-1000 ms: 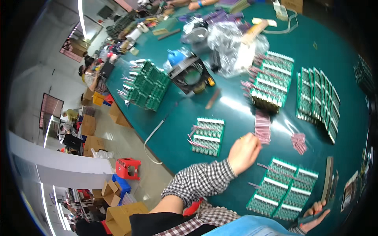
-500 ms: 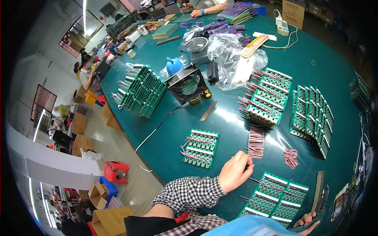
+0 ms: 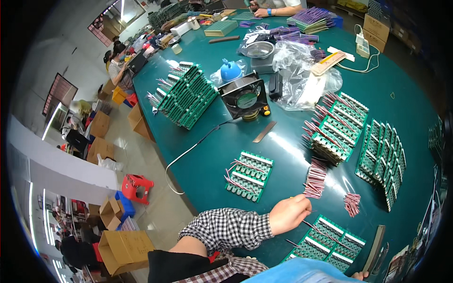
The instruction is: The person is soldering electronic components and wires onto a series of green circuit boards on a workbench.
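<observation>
My left hand (image 3: 290,215), in a checked sleeve, is closed in a pinch beside the near pile of short red, white and black wires (image 3: 315,179). A thin wire end shows at its fingertips. Just right of it lies a green circuit board panel (image 3: 325,240) with white strips and a few wires across it. At the bottom right, only some fingers of my right hand (image 3: 361,275) show past a blue cloth (image 3: 302,271); what they do is hidden. Another board panel (image 3: 250,176), with wires on it, lies left of the wire pile.
A second wire bundle (image 3: 352,204) lies at right. Stacked board panels (image 3: 340,127) stand behind, more (image 3: 383,160) lean farther right, and others (image 3: 188,96) at left. A black fan (image 3: 244,96) stands mid-table, its white cable (image 3: 171,172) running over the left edge. A co-worker's arm (image 3: 278,10) is at the far side.
The view has shifted, so the table's things sit farther right. My left hand keeps its pinch and stays near the panel. My right hand shows less than before.
</observation>
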A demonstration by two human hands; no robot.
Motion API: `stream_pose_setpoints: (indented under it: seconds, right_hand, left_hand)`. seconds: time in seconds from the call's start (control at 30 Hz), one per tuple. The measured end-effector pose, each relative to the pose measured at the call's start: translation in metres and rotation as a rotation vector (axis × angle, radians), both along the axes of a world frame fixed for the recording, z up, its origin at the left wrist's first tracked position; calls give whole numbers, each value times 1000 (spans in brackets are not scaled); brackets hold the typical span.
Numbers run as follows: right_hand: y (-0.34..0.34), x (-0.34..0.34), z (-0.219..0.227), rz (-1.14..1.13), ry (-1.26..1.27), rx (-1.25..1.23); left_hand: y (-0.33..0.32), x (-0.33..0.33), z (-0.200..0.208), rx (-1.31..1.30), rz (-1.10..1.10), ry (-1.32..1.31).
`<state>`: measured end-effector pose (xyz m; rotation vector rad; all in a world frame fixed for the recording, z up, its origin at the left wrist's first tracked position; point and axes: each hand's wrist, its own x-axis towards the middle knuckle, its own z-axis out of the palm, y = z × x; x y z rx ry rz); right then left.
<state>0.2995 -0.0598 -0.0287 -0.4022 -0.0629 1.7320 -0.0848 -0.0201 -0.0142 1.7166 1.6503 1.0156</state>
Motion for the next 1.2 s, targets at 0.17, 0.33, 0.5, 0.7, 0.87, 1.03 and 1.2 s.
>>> stream_pose_setpoints:
  seconds: [0.17, 0.33, 0.5, 0.7, 0.87, 1.03, 1.2]
  right_hand:
    - [-1, 0, -3, 23, 31, -5]
    - [1, -4, -1, 32, -16, -17]
    - [7, -2, 13, 143, -141, 36]
    - [8, -1, 9, 162, -27, 54]
    - [8, -2, 6, 153, -31, 62]
    - [6, -1, 5, 156, -30, 74]
    - [3, -1, 4, 119, -46, 88]
  left_hand:
    - [-7, -7, 6, -43, 37, -29]
    - [-9, -7, 3, -83, 45, -1]
    - [-8, -5, 4, -89, 47, 18]
    - [-7, -5, 5, -99, 41, 16]
    - [-8, -5, 5, -105, 43, 28]
    - [-8, -6, 3, -75, 13, -1]
    - [-7, -6, 4, -73, -9, 17]
